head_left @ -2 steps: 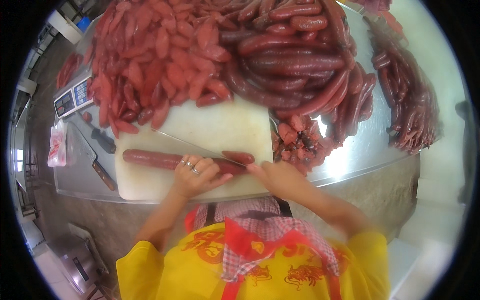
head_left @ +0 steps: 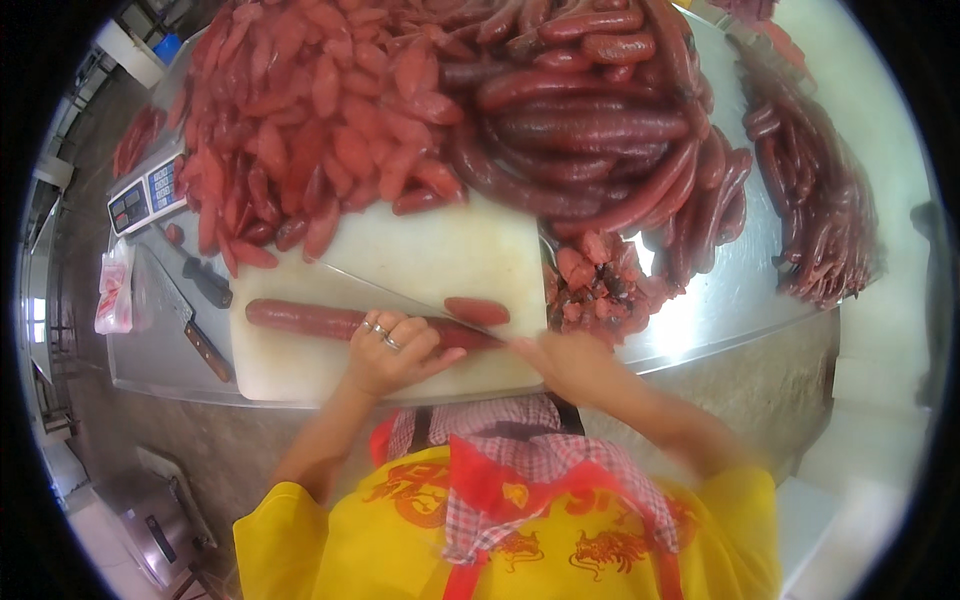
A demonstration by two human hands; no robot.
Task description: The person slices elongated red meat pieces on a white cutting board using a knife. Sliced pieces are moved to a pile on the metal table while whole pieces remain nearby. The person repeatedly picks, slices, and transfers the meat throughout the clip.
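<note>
A long dark-red sausage (head_left: pixel 300 316) lies across the white cutting board (head_left: pixel 420 235). My left hand (head_left: pixel 392 352), with rings on one finger, presses on it, fingers curled round its middle. My right hand (head_left: pixel 565 368) is closed on a knife (head_left: pixel 395 296), its handle hidden in my fingers. The long thin blade slants from upper left over the sausage, just right of my left fingers. One cut slice (head_left: pixel 477 311) rests on the board behind the blade, close to the sausage's right end.
A big heap of slanted sausage slices (head_left: pixel 320 120) covers the far left. Whole sausages (head_left: pixel 590 130) pile up at the far right, with broken scraps (head_left: pixel 600 275) beside the board. At left lie a wooden-handled knife (head_left: pixel 207 350), a dark-handled tool (head_left: pixel 205 280) and a scale (head_left: pixel 147 198).
My right hand and the knife have shifted slightly to the right, and the blade has slid along with them. My left hand, the sausage and the slice look unmoved.
</note>
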